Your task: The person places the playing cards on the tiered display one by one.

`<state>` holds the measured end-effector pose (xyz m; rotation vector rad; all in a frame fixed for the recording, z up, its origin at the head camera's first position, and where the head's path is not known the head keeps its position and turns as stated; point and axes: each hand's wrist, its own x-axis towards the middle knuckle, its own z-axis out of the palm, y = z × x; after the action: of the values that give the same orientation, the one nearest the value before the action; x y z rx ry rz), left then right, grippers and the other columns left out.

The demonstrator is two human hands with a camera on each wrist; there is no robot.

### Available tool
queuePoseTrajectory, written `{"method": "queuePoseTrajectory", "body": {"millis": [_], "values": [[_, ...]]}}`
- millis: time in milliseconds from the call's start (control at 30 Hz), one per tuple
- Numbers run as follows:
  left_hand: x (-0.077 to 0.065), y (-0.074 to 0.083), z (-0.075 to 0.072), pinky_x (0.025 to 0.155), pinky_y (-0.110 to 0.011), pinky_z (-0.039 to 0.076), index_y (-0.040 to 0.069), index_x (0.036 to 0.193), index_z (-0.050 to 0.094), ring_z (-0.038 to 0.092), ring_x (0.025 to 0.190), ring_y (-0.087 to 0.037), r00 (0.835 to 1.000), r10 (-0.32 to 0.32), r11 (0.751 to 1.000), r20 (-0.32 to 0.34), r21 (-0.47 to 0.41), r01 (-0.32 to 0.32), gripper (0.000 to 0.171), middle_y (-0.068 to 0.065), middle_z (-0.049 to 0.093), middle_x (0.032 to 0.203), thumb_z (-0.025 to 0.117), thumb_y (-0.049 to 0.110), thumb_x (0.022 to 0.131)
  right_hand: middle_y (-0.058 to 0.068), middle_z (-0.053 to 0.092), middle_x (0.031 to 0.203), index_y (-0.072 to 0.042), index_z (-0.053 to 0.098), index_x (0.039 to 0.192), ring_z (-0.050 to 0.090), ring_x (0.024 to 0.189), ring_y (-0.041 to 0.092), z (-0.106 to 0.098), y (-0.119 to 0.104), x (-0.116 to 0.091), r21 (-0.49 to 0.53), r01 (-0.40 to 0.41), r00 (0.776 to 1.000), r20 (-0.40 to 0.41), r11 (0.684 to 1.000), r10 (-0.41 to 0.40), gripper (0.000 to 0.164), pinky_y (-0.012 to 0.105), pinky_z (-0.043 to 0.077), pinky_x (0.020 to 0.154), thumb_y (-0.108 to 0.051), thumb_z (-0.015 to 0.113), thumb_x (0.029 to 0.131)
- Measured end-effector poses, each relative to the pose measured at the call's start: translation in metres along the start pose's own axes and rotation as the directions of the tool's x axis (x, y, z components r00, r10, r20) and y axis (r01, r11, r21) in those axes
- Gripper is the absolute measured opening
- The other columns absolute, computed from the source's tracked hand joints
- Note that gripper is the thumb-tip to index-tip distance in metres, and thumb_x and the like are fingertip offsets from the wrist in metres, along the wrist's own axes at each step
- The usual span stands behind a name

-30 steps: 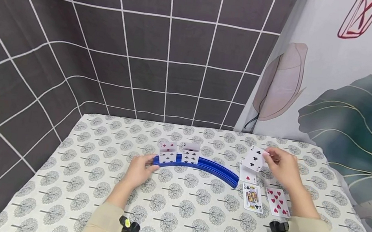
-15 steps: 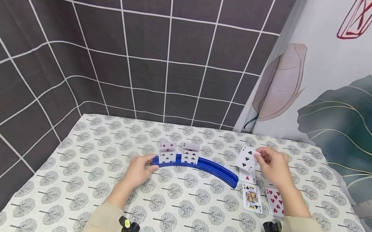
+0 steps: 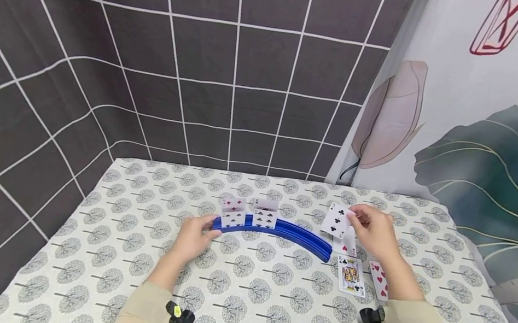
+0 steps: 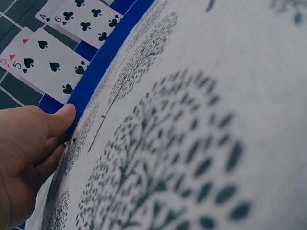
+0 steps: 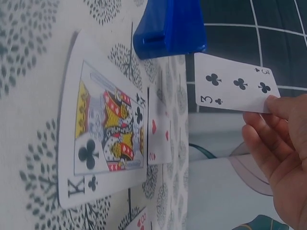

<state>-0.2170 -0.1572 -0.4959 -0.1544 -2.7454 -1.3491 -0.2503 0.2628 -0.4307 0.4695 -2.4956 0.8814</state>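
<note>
A curved blue playing card holder (image 3: 300,236) lies on the table. My left hand (image 3: 195,236) grips its left end, with the thumb (image 4: 64,117) on the front in the left wrist view. Standing in the holder are a five of spades (image 4: 53,64) before a red five, and a six of clubs (image 4: 88,24) before an ace. My right hand (image 3: 373,230) pinches a three of clubs (image 5: 235,84) by one edge, raised and tilted near the holder's right end. Below it lies a two of hearts (image 5: 158,136), partly covered in the head view.
A king of clubs (image 3: 350,276) and an eight of hearts (image 3: 378,277) lie face up at the right; my right forearm partly hides the eight. The tree-patterned tablecloth (image 3: 240,297) reaches back to a dark grid curtain (image 3: 256,111).
My right hand has moved left with the three of clubs, toward the holder's right end, uncovering more of the two of hearts. My left hand stays in place.
</note>
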Motion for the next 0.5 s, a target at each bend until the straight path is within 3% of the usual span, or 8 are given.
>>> {"method": "queuePoseTrajectory", "body": {"millis": [167,500], "values": [[0.0,0.001,0.0,0.106,-0.046,0.051,0.002,0.134,0.063,0.07,0.107,-0.031,1.0,-0.017,1.0,0.001,0.003,0.017,0.048,-0.016,0.073,0.116,0.076,0.011,0.089,0.015,0.074,0.085,0.002,0.072,0.098,0.071,0.07,0.028,0.006,0.0,0.001,0.015,0.012,1.0,-0.006,1.0,-0.012,0.009,0.035,0.063,0.064,0.002,0.073,0.09],[0.001,0.002,0.0,0.106,-0.047,0.05,0.001,0.133,0.063,0.07,0.108,-0.031,1.0,-0.006,1.0,-0.003,0.004,0.006,0.048,-0.017,0.073,0.116,0.077,0.01,0.089,0.018,0.074,0.086,0.005,0.072,0.1,0.071,0.066,0.027,0.015,-0.006,0.004,0.053,0.037,0.999,0.001,0.998,-0.037,0.011,0.027,0.062,0.061,0.004,0.072,0.089]]}}
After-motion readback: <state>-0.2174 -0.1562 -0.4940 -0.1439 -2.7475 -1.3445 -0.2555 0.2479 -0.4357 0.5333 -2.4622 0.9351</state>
